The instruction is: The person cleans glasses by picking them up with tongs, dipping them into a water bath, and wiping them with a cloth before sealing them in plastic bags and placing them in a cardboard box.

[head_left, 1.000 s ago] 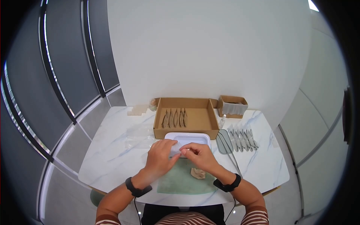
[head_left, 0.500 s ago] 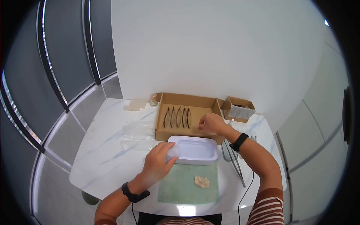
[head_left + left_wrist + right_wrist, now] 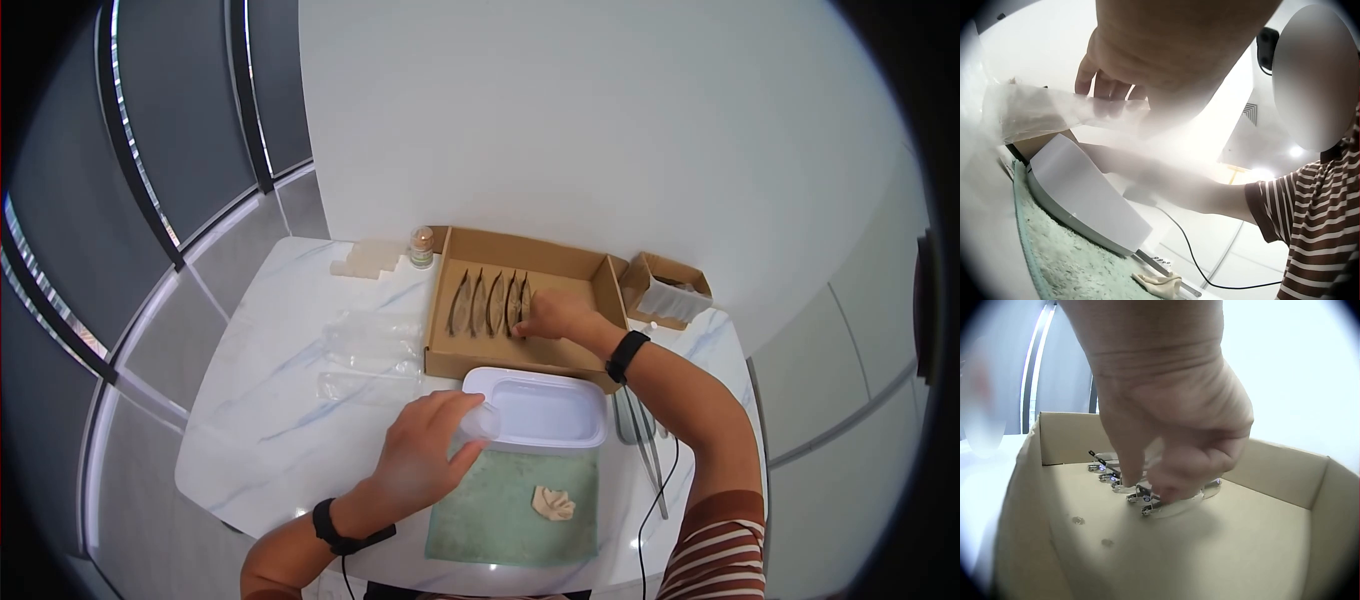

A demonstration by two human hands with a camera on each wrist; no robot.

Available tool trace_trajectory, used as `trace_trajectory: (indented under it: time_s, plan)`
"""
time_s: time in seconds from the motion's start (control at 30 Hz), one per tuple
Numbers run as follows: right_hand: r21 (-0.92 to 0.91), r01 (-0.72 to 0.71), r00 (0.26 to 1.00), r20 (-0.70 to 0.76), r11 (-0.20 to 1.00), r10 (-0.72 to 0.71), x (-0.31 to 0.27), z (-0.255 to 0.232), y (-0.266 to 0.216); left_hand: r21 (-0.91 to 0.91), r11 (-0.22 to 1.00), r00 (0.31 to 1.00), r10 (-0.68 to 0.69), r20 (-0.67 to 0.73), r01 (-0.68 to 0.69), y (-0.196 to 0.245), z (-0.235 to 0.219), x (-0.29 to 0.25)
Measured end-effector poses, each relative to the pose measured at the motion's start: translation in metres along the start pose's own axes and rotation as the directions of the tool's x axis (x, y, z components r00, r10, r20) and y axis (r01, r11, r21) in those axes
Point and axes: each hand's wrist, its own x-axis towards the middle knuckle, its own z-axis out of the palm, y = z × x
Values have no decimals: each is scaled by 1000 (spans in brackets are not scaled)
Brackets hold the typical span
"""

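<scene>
Several pairs of eyeglasses (image 3: 478,303) stand folded in a row inside a shallow cardboard box (image 3: 520,362). My right hand (image 3: 555,315) reaches down into the box at the right end of this row. In the right wrist view its thumb and curled fingers come down around the end pair of eyeglasses (image 3: 1147,509), and the hand hides part of it. Over the near left corner of a white basin (image 3: 535,437), my left hand (image 3: 420,450) grips a small clear plastic bag (image 3: 1054,112), its fingers along one end.
A green cloth (image 3: 480,530) lies before the basin with a crumpled beige cloth (image 3: 553,504) on it. Clear bags (image 3: 370,345) and a small jar (image 3: 421,247) are left of the box. A smaller carton (image 3: 670,290) stands right, and long grey tongs (image 3: 650,455) lie beside the basin.
My hands were together at the clear bag over the basin. The right hand left it, moved over the box, then left to the row of eyeglasses. My left hand keeps the bag.
</scene>
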Motion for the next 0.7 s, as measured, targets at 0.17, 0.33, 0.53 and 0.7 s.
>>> trace_trajectory:
  time_s: [0.17, 0.33, 0.53, 0.7]
  plan:
    - [-20, 31, 989, -144, 999, -34, 3, 13, 7, 8, 1000, 1000, 13, -8, -13, -1, -1, -1]
    - [-142, 2, 990, -141, 990, -23, -3, 14, 20, 4, 1000, 1000, -17, 21, 17, -2, -1, -4]
    - [-147, -48, 981, -191, 988, 19, -13, 12, 31, 30, 999, 1000, 10, -4, -9, 2, -5, -4]
    - [-123, -58, 969, -246, 991, 26, -14, 17, 41, 38, 999, 1000, 19, -14, -18, 3, -6, -3]
